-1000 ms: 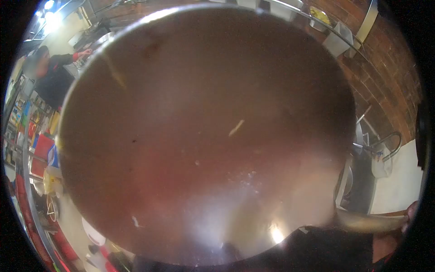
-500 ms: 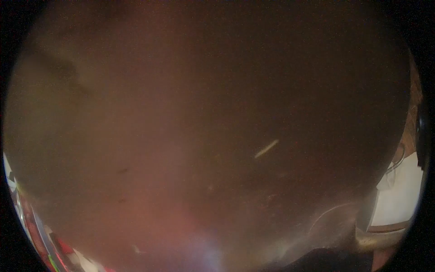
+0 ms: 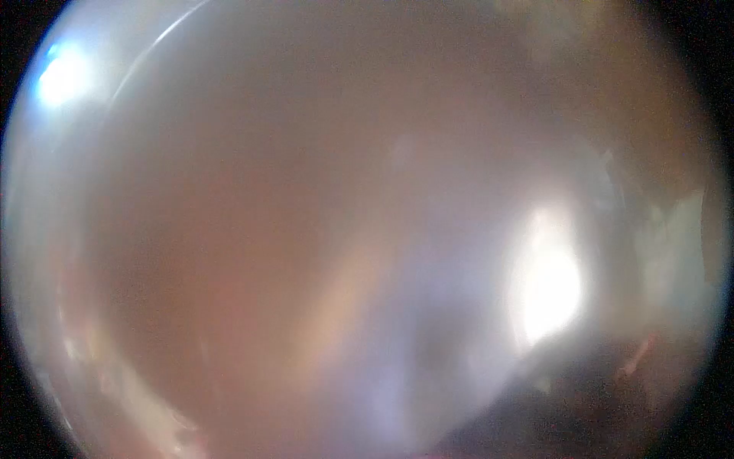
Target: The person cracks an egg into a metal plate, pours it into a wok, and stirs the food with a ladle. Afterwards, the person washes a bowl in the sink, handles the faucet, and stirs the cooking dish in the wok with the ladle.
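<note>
A blurred, brownish-grey surface (image 3: 252,214) with a glossy sheen fills nearly the whole head view, very close to the camera. It looks like clear or translucent plastic, but its kind cannot be made out. A bright white glare (image 3: 550,283) lies on its right half. Neither my left hand nor my right hand can be recognised behind or beside it, so what they hold or touch is hidden.
At the upper left a bright bluish-white light (image 3: 63,80) shines. A pale, smeared patch (image 3: 673,245) shows near the right edge, and a dark area (image 3: 550,405) lies at the lower right. Other surroundings are too blurred to name.
The close covering has shifted and become brighter and glossier. Glare now appears at right and upper left, and the white object at the right edge has turned hazy.
</note>
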`<act>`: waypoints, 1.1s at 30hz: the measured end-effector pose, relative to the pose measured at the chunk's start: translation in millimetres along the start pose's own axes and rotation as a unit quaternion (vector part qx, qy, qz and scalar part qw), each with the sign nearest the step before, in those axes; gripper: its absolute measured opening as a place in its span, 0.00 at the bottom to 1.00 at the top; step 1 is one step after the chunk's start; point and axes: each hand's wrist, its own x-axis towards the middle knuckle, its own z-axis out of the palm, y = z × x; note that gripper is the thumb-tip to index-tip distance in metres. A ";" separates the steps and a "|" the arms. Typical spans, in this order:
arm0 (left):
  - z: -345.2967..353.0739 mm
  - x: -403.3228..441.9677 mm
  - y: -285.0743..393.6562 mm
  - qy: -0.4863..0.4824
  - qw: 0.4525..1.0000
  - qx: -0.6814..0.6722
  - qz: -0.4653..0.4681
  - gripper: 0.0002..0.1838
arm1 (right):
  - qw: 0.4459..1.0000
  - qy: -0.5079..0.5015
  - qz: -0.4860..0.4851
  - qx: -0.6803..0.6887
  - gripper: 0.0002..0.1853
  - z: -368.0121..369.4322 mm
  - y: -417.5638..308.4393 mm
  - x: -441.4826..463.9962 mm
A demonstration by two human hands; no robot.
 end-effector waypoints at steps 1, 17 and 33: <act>-1.9 4.3 -1.5 -0.007 1.000 -0.007 0.001 0.16 | 0.989 -0.028 0.087 0.113 0.16 2.8 0.4 -3.0; -56.3 28.2 42.9 -0.054 0.969 0.227 0.077 0.16 | 0.882 0.130 0.436 0.122 0.29 382.2 -13.3 -7.8; -36.5 1.2 26.4 -0.085 0.962 0.260 -0.002 0.12 | 0.559 0.022 0.598 0.575 0.07 452.4 -28.4 45.2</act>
